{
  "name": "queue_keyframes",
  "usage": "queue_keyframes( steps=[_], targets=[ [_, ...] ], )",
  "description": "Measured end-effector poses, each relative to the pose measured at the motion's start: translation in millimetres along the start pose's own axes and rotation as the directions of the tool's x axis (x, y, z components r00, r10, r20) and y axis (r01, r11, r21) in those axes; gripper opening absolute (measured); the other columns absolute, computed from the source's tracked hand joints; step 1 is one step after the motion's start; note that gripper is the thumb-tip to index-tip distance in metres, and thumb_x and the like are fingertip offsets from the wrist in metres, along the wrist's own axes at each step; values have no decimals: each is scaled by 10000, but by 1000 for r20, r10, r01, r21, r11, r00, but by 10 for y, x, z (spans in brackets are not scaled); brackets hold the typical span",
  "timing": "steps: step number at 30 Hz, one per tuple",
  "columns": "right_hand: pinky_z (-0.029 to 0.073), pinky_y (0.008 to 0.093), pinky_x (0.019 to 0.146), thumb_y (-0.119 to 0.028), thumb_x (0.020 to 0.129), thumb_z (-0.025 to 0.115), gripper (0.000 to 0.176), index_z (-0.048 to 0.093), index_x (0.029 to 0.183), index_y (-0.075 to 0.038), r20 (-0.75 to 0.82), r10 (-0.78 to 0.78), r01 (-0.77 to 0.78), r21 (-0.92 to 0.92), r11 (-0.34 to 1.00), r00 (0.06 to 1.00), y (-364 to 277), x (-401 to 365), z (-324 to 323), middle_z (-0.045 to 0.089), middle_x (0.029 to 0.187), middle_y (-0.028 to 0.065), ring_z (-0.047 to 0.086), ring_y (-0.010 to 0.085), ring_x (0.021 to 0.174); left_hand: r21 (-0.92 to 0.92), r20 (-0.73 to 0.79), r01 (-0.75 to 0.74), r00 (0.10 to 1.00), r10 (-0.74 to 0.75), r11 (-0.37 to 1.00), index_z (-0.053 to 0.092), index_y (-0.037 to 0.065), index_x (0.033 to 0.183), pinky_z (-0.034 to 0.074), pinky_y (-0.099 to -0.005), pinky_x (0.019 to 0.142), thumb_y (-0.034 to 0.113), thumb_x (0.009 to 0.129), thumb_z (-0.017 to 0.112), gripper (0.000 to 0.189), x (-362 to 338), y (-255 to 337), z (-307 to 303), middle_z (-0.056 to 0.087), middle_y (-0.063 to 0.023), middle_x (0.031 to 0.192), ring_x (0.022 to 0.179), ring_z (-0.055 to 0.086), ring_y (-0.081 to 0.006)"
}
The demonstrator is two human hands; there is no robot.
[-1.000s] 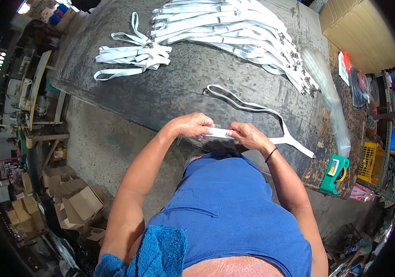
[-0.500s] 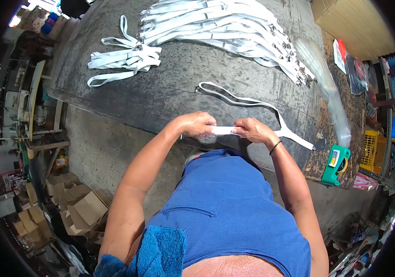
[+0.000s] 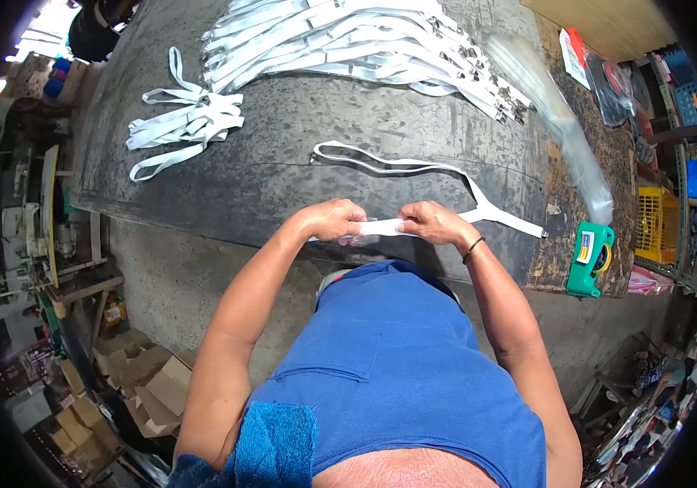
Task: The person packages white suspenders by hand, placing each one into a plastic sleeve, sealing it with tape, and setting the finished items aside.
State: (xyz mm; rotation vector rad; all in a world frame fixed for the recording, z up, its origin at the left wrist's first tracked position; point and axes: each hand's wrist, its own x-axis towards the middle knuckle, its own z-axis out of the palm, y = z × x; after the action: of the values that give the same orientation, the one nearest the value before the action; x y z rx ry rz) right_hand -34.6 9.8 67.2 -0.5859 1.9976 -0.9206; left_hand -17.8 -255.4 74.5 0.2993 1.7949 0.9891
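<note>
My left hand (image 3: 332, 221) and my right hand (image 3: 438, 223) pinch a short stretch of white strap (image 3: 382, 228) between them, at the near edge of the table. Clear, shiny film seems to show by my left fingers. Beyond my right hand lies a pair of white Y-shaped suspenders (image 3: 491, 213), with one strap looping left and a short end pointing right. The held strap appears to run under my right hand to this Y, though the fingers hide the join. Many more white suspenders (image 3: 340, 49) with metal clips lie in a wide pile further back.
A smaller white strap bundle (image 3: 190, 122) lies at the left. Clear plastic sleeves (image 3: 564, 126) stretch along the right side, near a green tape dispenser (image 3: 586, 264) at the table corner. A cardboard box (image 3: 609, 24) stands behind. Opened cartons (image 3: 157, 398) sit on the floor at left.
The view has shifted, so the table's things appear further left and slightly higher. Both hands keep their pinch on the strap, with little movement between them.
</note>
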Motion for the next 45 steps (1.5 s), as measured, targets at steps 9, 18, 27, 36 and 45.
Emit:
queue_keyframes(
  steps=[9,18,27,36,45],
  targets=[
    [470,394,694,-224,910,592,234,638,994,-11,3,-85,84,113,990,996,153,-32,37,636,786,119,599,227,753,12,36,2,999,-3,1000,664,10,947,492,-295,645,198,909,604,201,137,-21,82,668,-33,794,695,621,-125],
    [449,382,637,-226,916,582,232,634,966,-5,-26,-75,77,84,993,997,118,-41,4,608,740,93,562,200,692,-33,71,-11,997,14,999,663,1,928,498,-301,647,190,901,608,199,333,133,122,680,-43,791,696,638,-131],
    [459,389,643,-236,910,587,245,634,963,-1,-61,-38,41,55,998,997,210,-32,15,614,736,115,575,214,694,-33,83,-59,995,62,998,665,-8,926,508,-302,667,167,906,602,187,487,255,123,684,-51,796,698,646,-134],
    [469,358,701,-229,926,615,260,636,1055,-4,5,-10,9,128,992,1000,334,-124,-68,652,850,85,589,182,788,-114,67,-30,997,38,993,668,-18,953,514,-296,665,149,910,597,187,551,228,126,686,-61,800,705,649,-132],
    [456,309,698,-203,927,623,236,649,1065,-13,37,11,-19,240,970,999,462,-186,-123,644,878,35,562,132,787,-138,46,-65,996,72,988,661,-20,983,516,-288,661,155,925,577,202,612,252,168,688,-64,819,695,644,-128]
  ],
)
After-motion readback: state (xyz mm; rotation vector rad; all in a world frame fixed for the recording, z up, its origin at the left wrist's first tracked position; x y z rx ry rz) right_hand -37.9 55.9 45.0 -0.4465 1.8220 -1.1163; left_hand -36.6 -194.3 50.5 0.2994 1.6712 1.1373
